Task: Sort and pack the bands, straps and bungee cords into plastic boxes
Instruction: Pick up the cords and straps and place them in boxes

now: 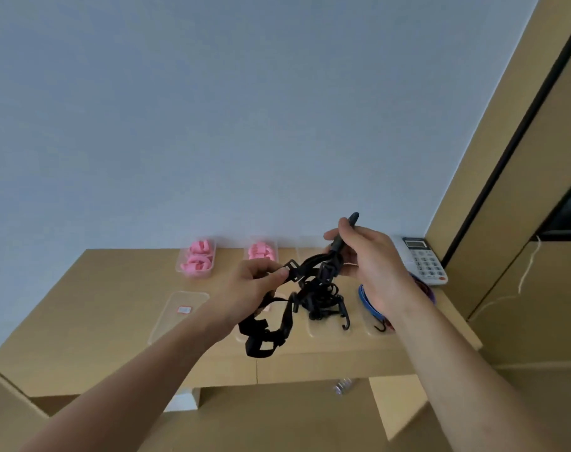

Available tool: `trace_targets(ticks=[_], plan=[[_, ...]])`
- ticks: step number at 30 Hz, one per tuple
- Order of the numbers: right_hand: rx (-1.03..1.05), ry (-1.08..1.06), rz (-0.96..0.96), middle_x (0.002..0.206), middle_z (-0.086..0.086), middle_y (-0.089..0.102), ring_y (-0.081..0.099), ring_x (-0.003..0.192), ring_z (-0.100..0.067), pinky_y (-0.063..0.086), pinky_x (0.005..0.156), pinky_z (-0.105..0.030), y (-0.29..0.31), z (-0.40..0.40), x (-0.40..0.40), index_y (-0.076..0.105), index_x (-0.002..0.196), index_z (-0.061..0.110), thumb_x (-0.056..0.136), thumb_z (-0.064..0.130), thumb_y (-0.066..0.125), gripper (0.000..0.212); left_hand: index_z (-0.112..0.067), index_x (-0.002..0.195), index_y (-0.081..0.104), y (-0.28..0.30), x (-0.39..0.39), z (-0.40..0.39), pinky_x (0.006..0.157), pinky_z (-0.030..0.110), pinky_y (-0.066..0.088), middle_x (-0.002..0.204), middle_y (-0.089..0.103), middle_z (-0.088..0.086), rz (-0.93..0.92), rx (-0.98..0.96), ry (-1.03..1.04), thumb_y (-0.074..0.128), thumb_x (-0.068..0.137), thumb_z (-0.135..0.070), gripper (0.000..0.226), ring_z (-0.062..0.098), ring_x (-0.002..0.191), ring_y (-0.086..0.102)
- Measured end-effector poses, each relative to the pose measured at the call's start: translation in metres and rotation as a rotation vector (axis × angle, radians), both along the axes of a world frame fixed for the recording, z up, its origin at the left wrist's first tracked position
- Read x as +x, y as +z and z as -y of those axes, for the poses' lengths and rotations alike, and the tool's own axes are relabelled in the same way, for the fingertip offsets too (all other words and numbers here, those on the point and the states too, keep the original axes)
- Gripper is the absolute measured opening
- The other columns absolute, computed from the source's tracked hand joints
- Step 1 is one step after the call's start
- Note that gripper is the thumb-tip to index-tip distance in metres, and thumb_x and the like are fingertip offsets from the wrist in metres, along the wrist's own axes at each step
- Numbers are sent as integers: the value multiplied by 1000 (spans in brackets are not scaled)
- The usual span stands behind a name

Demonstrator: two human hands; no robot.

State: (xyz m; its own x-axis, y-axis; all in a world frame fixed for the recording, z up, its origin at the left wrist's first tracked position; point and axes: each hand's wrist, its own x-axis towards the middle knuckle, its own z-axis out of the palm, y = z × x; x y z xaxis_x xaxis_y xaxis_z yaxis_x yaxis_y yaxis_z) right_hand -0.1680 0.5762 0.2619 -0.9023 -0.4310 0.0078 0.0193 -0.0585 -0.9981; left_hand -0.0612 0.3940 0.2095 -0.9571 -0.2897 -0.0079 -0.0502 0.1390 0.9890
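Both hands are raised above the wooden table (114, 308), working at a black tangle of straps and cords (305, 288); the left hand (249, 288) pinches a flat black strap at its buckle (292, 268), with more strap loops (266, 334) hanging below it; the right hand (372, 265) is curled round a black cord end (346, 234) that sticks up past the fingers. The step in hand looks like teasing one piece free of the bunch; it would go best with the buckle held steady while the cord is drawn out slowly, watching that the dangling hook (345, 324) does not snag another loop. Under the tangle lie clear plastic boxes; two at the back hold pink bands (197, 257); one on the right holds a blue cord (365, 301); an unfilled box (179, 316) sits on the left; a desk telephone (422, 259) stands beside the wall.
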Motion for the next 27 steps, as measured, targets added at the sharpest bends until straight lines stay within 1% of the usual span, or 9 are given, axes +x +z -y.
trace_targets(ticks=[3, 5, 10, 13, 15, 17, 20, 23, 27], plan=[[-26, -30, -25, 78, -8, 68, 69, 70, -23, 62, 66, -38, 18, -5, 22, 75, 91, 3, 96, 35, 66, 34, -20, 93, 74, 12, 15, -1, 48, 16, 37, 61, 56, -7, 9, -78, -116, 69, 93, -45, 25, 12, 54, 49], [-79, -66, -27, 76, -7, 69, 68, 69, -23, 59, 62, -38, 31, -7, 33, 75, 89, 5, 94, 37, 69, 33, -24, 93, 74, 19, 23, -3, 51, 15, 41, 66, 61, -8, 19, -146, -230, 76, 86, -49, 26, 11, 58, 55], [-147, -131, -57, 74, -4, 70, 67, 69, -22, 53, 58, -35, 50, -12, 47, 73, 87, 7, 93, 38, 70, 32, -31, 94, 75, 22, 33, -9, 63, 20, 47, 72, 69, -6, 40, -150, -268, 85, 80, -26, 18, 7, 66, 61], [-183, -197, -31, 71, -4, 70, 67, 63, -20, 53, 53, -32, 51, -19, 51, 72, 86, 6, 93, 38, 70, 33, -21, 102, 74, 21, 40, -13, 72, 25, 52, 83, 75, -2, 37, -74, -301, 81, 81, -10, 25, 11, 77, 69], [-227, -258, 1, 67, -4, 69, 65, 58, -18, 52, 50, -31, 54, -26, 50, 70, 84, 5, 94, 37, 70, 33, -13, 106, 73, 23, 42, -15, 81, 32, 52, 89, 76, 1, 10, -10, -315, 77, 81, -11, 26, 15, 84, 70], [-260, -293, 24, 62, -2, 67, 64, 56, -16, 53, 50, -30, 58, -33, 46, 68, 83, 6, 94, 37, 69, 33, -8, 106, 73, 25, 42, -18, 84, 35, 52, 89, 74, 4, -14, 109, -331, 73, 81, -15, 26, 17, 85, 69], [-262, -286, 19, 61, 0, 67, 65, 57, -15, 57, 53, -29, 62, -44, 37, 67, 82, 7, 95, 35, 68, 31, -3, 111, 71, 29, 35, -28, 100, 55, 53, 94, 69, 14, -33, 346, -345, 71, 84, -12, 28, 35, 101, 68], [-256, -241, 9, 66, -3, 68, 67, 62, -18, 58, 56, -30, 63, -55, 28, 66, 84, 6, 95, 26, 70, 23, -4, 110, 71, 30, 24, -41, 95, 59, 55, 99, 69, 18, -23, 415, -341, 69, 88, -15, 25, 41, 102, 68], [-261, -212, -16, 67, -3, 69, 67, 62, -19, 54, 53, -28, 58, -72, 12, 66, 84, 6, 93, 22, 72, 19, -3, 113, 69, 33, 10, -60, 76, 46, 59, 103, 70, 24, -18, 428, -327, 73, 87, -15, 29, 36, 84, 68]])
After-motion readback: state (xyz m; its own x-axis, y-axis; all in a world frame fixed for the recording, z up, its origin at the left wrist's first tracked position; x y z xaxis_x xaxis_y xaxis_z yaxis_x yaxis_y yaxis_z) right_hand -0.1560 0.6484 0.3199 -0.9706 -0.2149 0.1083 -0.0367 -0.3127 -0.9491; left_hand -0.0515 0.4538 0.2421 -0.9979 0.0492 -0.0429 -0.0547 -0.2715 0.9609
